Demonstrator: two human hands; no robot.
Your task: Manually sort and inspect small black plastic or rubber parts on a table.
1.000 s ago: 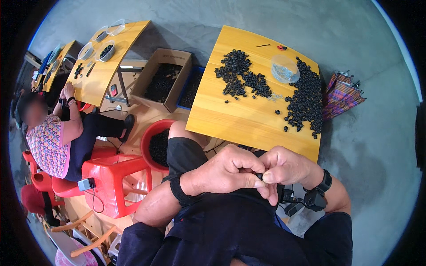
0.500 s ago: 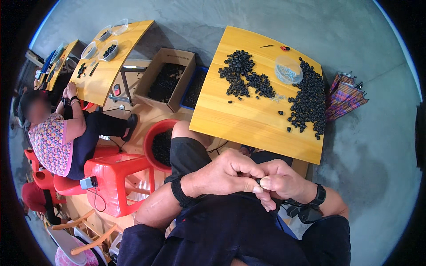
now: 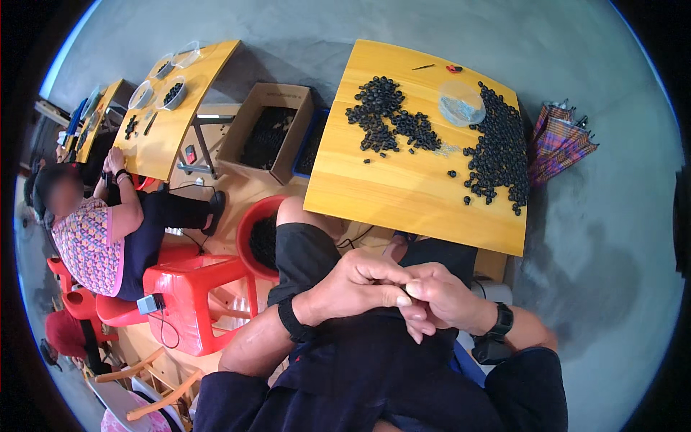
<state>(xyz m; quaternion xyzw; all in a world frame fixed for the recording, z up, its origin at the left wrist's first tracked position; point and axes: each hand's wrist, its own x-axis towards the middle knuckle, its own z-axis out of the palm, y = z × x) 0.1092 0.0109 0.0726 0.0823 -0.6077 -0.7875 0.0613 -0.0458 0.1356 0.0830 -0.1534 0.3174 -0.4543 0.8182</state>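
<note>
Above my lap, my left hand (image 3: 360, 282) and my right hand (image 3: 445, 297) meet with their fingertips together. Both are closed in a pinch on a small black part, nearly all of it hidden by the thumbs and fingers. On the yellow wooden table (image 3: 389, 194) ahead lie several heaps of black parts. The left heap (image 3: 378, 104) holds small, short pieces; a wide spread of round black knobs (image 3: 497, 144) covers the right side. Between them stands a clear round tub (image 3: 461, 104) of small silvery pieces, with more silvery bits (image 3: 450, 150) scattered beside it.
A red clip-like item (image 3: 453, 69) and a thin dark tool (image 3: 423, 67) lie at the table's far edge. Left of me are a red bucket (image 3: 248, 216), a cardboard box (image 3: 294, 147) and a red stool (image 3: 180, 277). Another person (image 3: 86, 248) sits further left. A folded plaid umbrella (image 3: 558, 147) leans at right.
My joined hands have shifted slightly left, still pinching the small part, which shows less now. The whole view has tilted a little; the heaps look the same.
</note>
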